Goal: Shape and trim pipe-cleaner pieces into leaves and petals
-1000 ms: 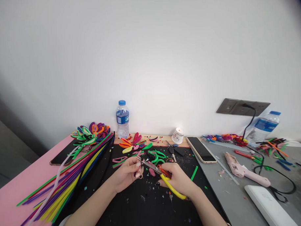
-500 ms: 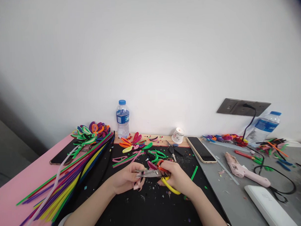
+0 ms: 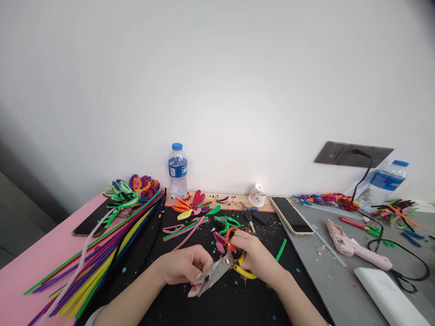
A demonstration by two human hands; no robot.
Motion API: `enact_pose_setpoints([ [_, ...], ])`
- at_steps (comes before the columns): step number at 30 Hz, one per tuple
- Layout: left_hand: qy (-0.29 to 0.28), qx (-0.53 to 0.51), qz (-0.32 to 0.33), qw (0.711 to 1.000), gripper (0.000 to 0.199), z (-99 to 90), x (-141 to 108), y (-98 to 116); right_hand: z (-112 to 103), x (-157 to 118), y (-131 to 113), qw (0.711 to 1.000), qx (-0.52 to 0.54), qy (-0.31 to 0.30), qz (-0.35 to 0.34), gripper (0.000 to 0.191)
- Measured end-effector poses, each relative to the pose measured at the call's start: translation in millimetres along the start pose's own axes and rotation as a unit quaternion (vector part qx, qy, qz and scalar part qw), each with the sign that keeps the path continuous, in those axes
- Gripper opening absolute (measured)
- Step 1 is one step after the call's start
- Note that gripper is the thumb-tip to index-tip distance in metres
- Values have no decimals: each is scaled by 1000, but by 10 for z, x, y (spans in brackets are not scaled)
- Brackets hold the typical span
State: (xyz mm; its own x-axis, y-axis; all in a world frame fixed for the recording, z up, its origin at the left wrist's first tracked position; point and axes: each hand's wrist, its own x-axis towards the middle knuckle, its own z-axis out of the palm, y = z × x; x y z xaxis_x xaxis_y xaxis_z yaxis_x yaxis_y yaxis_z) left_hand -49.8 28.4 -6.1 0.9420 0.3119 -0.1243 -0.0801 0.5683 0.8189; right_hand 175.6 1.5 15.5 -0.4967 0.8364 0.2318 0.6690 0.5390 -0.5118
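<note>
My right hand [image 3: 257, 256] is closed round the handles, one orange and one yellow, of a pair of scissors [image 3: 218, 271]. The blades point down and left, parted a little, and reach my left hand [image 3: 187, 267]. That hand's fingers are pinched together at the blades; a tiny dark bit shows there, too small to name. Beyond the scissors lie pink pipe cleaner loops [image 3: 219, 240] and bent green pipe cleaners [image 3: 228, 223]. Small coloured scraps dot the black mat [image 3: 208, 318] beneath my hands.
On the left lies a bundle of long pipe cleaners [image 3: 110, 262]. A water bottle [image 3: 178, 176], a paper cup [image 3: 257, 195] and a phone [image 3: 291, 216] stand or lie along the wall. At right are a pink glue gun [image 3: 356, 251], its cord and a white power bank [image 3: 388, 297].
The scissors have tilted, their blades swinging from nearly level to pointing down and left. My left hand's fingertips have moved slightly lower along with them.
</note>
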Motion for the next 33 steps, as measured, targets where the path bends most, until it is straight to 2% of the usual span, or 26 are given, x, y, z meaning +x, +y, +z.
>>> enact_pose_setpoints([
  [6,-41,21,-82,996,44,27,-20,22,-1,4,-40,999,-30,-4,-46,21],
  [16,-117,61,-160,978,46,70,-16,80,7,2,-103,992,-84,-3,-98,10],
  [19,-78,45,-127,988,46,50,-10,71,-9,4,-83,993,-85,15,-75,15],
  [23,18,1,-2,1000,39,7,16,69,-86,-5,-44,997,-47,54,15,24],
  [27,86,-38,74,993,28,-36,38,82,-156,-30,1,994,-5,73,82,36],
  [33,179,-80,136,971,25,-55,47,88,-165,-45,64,988,-33,100,113,39],
])
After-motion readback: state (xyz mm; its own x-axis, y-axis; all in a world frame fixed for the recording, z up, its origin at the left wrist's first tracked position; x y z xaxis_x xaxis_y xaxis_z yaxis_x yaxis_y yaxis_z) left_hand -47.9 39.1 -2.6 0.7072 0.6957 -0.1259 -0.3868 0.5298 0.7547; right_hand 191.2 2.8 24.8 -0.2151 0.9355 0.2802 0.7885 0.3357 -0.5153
